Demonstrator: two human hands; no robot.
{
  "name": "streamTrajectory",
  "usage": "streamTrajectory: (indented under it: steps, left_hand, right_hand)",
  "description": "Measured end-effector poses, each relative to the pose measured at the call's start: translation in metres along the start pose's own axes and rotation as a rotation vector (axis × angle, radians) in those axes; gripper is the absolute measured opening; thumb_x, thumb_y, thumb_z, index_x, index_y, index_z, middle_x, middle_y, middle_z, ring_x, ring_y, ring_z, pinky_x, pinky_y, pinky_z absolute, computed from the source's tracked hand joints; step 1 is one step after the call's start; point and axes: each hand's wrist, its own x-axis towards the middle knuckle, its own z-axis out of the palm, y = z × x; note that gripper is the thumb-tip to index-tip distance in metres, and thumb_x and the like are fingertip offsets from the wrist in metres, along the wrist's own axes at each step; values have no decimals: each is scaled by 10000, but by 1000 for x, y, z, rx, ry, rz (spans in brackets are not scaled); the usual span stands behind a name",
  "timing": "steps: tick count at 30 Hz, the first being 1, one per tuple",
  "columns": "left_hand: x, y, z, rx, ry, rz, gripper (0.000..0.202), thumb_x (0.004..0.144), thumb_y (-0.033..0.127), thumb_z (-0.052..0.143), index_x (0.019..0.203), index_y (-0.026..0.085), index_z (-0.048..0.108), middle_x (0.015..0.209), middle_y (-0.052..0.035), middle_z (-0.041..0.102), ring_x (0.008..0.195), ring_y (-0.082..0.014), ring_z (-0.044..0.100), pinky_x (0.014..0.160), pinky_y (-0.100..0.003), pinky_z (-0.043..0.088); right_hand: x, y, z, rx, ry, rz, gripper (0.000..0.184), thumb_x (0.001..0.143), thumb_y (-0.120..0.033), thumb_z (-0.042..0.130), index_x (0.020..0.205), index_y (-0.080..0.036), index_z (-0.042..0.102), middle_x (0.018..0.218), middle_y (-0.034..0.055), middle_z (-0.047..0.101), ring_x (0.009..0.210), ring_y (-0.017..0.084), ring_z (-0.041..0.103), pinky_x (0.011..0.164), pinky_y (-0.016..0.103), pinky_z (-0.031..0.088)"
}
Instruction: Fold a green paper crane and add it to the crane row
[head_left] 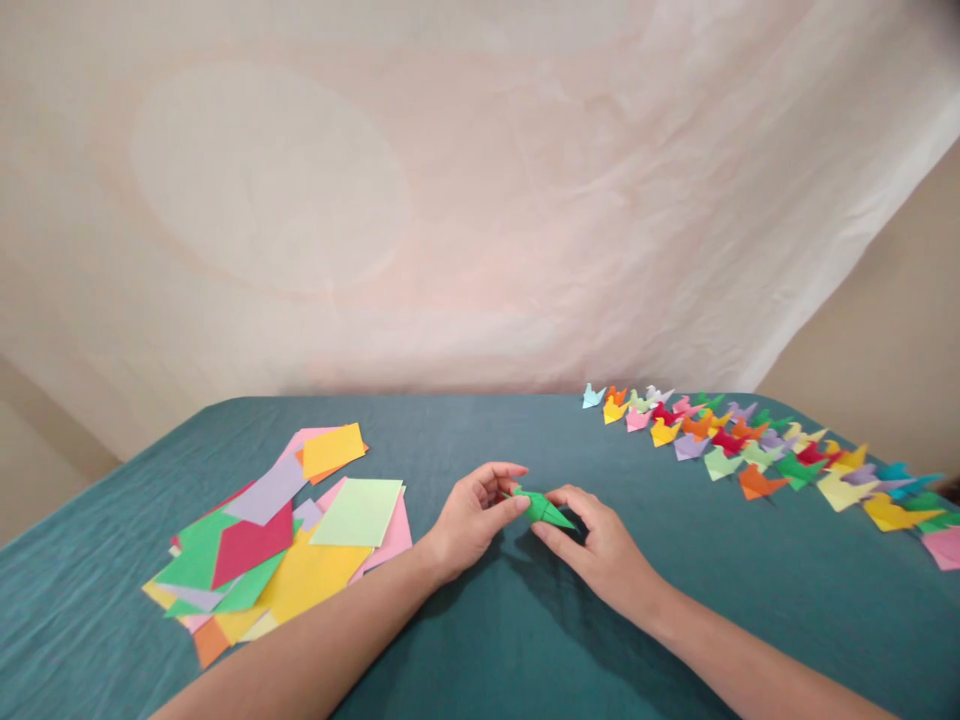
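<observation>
A small green folded paper bird (546, 509) is held just above the table, between my two hands. My left hand (480, 512) pinches its left end between thumb and fingers. At the other end, my right hand (589, 535) has its thumb below and its index finger above the paper, gripping the pointed part. Crease lines show on the green paper's face. The fingers of my left hand hide part of the bird's left end.
Loose coloured paper squares lie in a heap on the left, a pale green sheet (360, 513) and a yellow sheet (332, 452) among them. Several folded paper birds, such as an orange one (761, 482), stand in rows on the right. Teal cloth (450, 430) covers the table.
</observation>
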Motion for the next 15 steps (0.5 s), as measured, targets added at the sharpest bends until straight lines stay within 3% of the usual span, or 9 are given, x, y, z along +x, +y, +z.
streamTrajectory:
  steps: [5, 9, 12, 15]
  left_hand:
    - [-2, 1, -1, 125, -41, 64, 280, 797, 341, 618, 978, 129, 596, 839, -43, 611, 776, -136, 552, 738, -272, 442]
    - [-4, 6, 1, 349, -47, 194, 145, 826, 269, 575, 875, 151, 644, 850, -42, 616, 818, -150, 562, 789, -296, 441]
    - [-7, 10, 3, 508, -10, 305, 124, 803, 218, 593, 910, 181, 645, 912, -43, 587, 893, -155, 554, 842, -307, 437]
    - [-11, 14, 5, 722, 10, 416, 194, 771, 234, 630, 964, 218, 630, 1009, -53, 566, 1009, -189, 512, 900, -357, 414]
  right_hand:
    - [-1, -1, -1, 52, 25, 17, 117, 840, -276, 494, 781, -198, 559, 717, -5, 582, 680, 153, 549, 639, 259, 427]
    - [1, -1, -4, 16, 113, -69, 94, 843, -236, 485, 803, -203, 563, 775, 20, 603, 746, 165, 563, 686, 276, 442]
    - [1, 2, -7, -150, 159, -213, 97, 829, -184, 485, 796, -206, 573, 801, 40, 621, 784, 180, 566, 713, 305, 436]
    - [0, 6, -9, -402, 125, -340, 119, 805, -124, 493, 795, -197, 586, 822, 46, 633, 815, 188, 560, 746, 333, 410]
